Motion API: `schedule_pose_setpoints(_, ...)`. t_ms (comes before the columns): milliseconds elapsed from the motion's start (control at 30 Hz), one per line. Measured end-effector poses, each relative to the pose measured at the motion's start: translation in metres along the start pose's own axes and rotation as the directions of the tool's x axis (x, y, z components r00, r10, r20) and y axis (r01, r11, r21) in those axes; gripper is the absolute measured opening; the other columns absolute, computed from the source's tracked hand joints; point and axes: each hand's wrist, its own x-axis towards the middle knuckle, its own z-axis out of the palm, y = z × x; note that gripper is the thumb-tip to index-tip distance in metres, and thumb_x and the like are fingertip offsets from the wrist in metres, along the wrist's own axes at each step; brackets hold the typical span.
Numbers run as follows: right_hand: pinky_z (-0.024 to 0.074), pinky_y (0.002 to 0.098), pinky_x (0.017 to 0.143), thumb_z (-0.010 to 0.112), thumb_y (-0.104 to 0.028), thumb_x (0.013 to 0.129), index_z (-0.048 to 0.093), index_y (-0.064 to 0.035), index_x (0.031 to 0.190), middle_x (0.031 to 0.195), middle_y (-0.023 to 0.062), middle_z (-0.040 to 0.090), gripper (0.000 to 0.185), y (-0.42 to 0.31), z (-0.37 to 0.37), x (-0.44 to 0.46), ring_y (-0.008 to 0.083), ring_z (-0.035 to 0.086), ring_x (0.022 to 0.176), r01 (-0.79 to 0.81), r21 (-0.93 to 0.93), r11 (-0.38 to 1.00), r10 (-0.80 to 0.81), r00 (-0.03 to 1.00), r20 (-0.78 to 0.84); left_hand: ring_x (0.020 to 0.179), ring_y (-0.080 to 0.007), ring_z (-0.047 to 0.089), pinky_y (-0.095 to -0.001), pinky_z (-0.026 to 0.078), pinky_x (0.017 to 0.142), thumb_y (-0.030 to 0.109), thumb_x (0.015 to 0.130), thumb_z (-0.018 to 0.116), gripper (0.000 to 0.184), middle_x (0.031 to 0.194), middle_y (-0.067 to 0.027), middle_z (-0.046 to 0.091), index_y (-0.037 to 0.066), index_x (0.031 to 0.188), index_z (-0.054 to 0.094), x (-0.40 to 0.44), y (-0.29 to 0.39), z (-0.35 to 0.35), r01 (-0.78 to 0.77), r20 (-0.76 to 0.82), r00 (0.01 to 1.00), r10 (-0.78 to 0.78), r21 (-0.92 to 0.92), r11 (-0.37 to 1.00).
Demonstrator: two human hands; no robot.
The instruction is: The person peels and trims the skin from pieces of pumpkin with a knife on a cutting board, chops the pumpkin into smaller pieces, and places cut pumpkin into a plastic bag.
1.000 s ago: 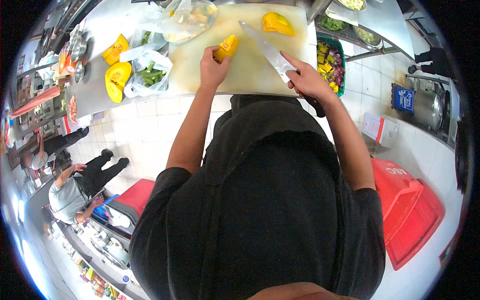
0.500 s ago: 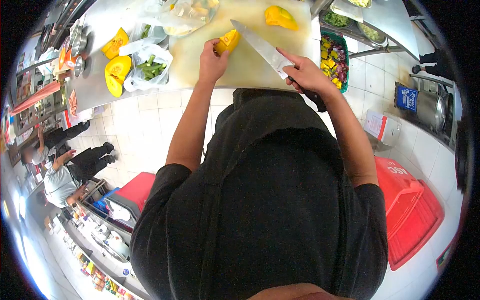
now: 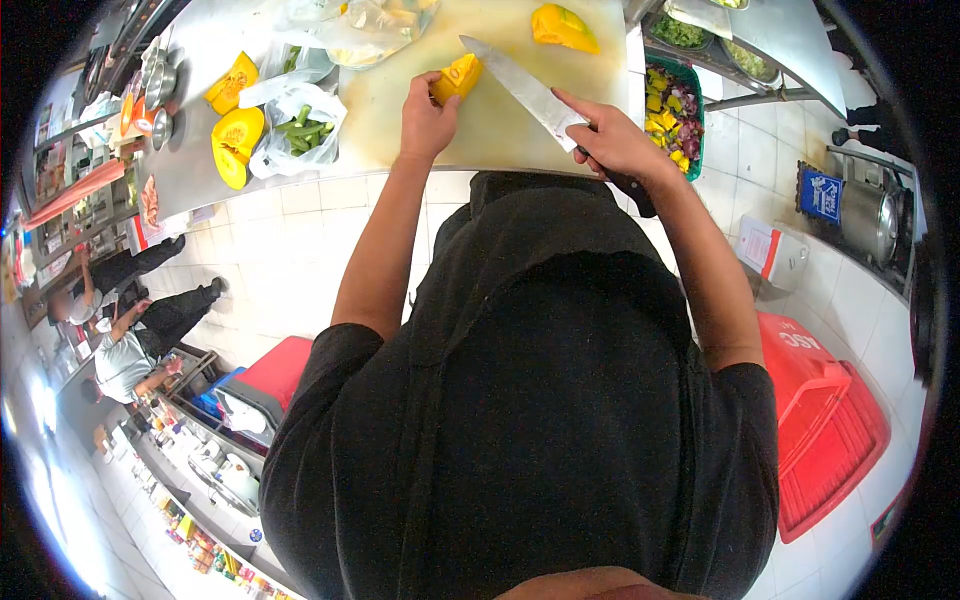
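My left hand (image 3: 430,118) grips a chunk of yellow pumpkin (image 3: 458,78) on the pale cutting board (image 3: 400,135). In my right hand (image 3: 615,143) is a large kitchen knife (image 3: 525,97), held by its black handle with the index finger along the spine. The blade slants up and left, its tip beside the pumpkin chunk. Another pumpkin piece (image 3: 563,28) lies at the board's far right. To the left are two pumpkin wedges, one nearer (image 3: 238,146) and one farther (image 3: 233,83), and a plastic bag of green okra-like pods (image 3: 302,132).
A green crate (image 3: 694,165) of cut yellow and purple vegetables stands right of the board. Another plastic bag (image 3: 380,35) lies at the back. A red bin (image 3: 820,420) is at my right, a red-lidded one (image 3: 275,375) at left. Two people (image 3: 125,362) stand far left.
The view has shifted slightly. The knife and pumpkin chunk keep nearly the same places, with both hands still gripping. One person at far left has moved their arms and legs a little.
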Motion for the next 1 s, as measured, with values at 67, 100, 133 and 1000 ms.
schedule_pose_setpoints(67, 0.0471, 0.0273, 0.048, 0.052, -0.016, 0.100, 0.038, -0.0284, 0.159, 0.070, 0.0047, 0.060, 0.062, 0.001, -0.001, 0.004, 0.0091, 0.050, 0.050, 0.011, -0.028, 1.000, -0.011, 1.000, -0.009, 0.097, -0.0352, 0.069, -0.0410, 0.056, 0.084, 0.008, 0.085, 0.077, 0.046, 0.108, -0.0231, 0.068, -0.001, 0.124, 0.054, 0.001, 0.002, -0.001, 0.012, 0.010, 1.000, -0.012, 0.021, 1.000)
schedule_pose_setpoints(100, 0.0473, 0.0275, 0.047, 0.052, -0.016, 0.100, 0.038, -0.0284, 0.159, 0.070, 0.0050, 0.060, 0.062, 0.001, 0.000, 0.005, 0.0093, 0.050, 0.050, 0.007, -0.025, 1.000, -0.007, 1.000, 0.000, 0.098, -0.0360, 0.069, -0.0415, 0.056, 0.085, 0.008, 0.085, 0.076, 0.046, 0.108, -0.0234, 0.068, -0.001, 0.124, 0.054, 0.000, 0.001, 0.000, 0.018, 0.018, 1.000, -0.019, 0.032, 0.999)
schedule_pose_setpoints(133, 0.0475, 0.0277, 0.047, 0.052, -0.015, 0.100, 0.038, -0.0283, 0.159, 0.070, 0.0053, 0.061, 0.062, -0.001, 0.000, 0.007, 0.0096, 0.050, 0.049, 0.005, -0.021, 1.000, -0.004, 1.000, 0.007, 0.098, -0.0367, 0.068, -0.0420, 0.055, 0.086, 0.008, 0.085, 0.076, 0.046, 0.109, -0.0237, 0.068, -0.001, 0.124, 0.054, 0.000, -0.002, 0.001, 0.011, 0.016, 1.000, -0.012, 0.037, 0.999)
schedule_pose_setpoints(1000, 0.0447, 0.0239, 0.046, 0.055, -0.018, 0.101, 0.035, -0.0269, 0.161, 0.075, 0.0025, 0.060, 0.064, 0.001, -0.004, -0.003, 0.0070, 0.049, 0.052, -0.018, 0.449, 0.893, -0.012, 0.998, 0.066, 0.105, -0.0413, 0.066, -0.0452, 0.053, 0.093, 0.014, 0.087, 0.073, 0.046, 0.113, -0.0245, 0.067, 0.001, 0.127, 0.056, 0.003, -0.004, -0.003, -0.035, 0.064, 0.998, 0.024, 0.172, 0.984)
